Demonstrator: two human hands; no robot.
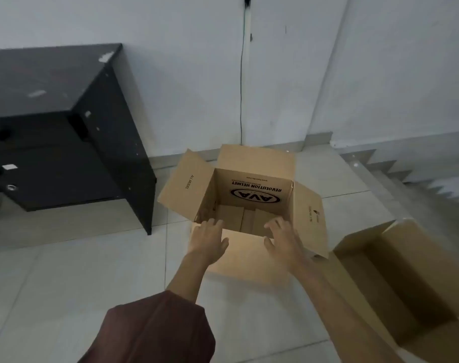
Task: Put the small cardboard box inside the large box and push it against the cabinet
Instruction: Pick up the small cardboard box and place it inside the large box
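The large box (242, 205) stood open on the tiled floor (65, 284), just ahead of both hands, its four flaps spread outward and its mouth facing up; the printing on its far inner wall, "AVA" and "REVOLUTION HELMET", read upside down from the camera. Something of cardboard lay at its bottom, though whether that was the small box or only the folded bottom flaps could not be told. The left hand (210, 238) lay palm down on the near flap at the left corner of the opening, fingers spread apart and pointing away over the rim, gripping nothing. The right hand (282, 237) lay the same way at the right side of that flap, fingers open and splayed toward the opening, thumb turned inward. Both forearms reached forward from the bottom of the view, the left one bare below a dark reddish sleeve (155, 331). A second open cardboard box (406, 284) stood on the floor to the right of the right forearm, its long axis running from near right to far left, its near edge cut off by the frame. The black cabinet (73, 127) stood to the left against the white wall (186, 74), near the large box, with a strip of floor between them.
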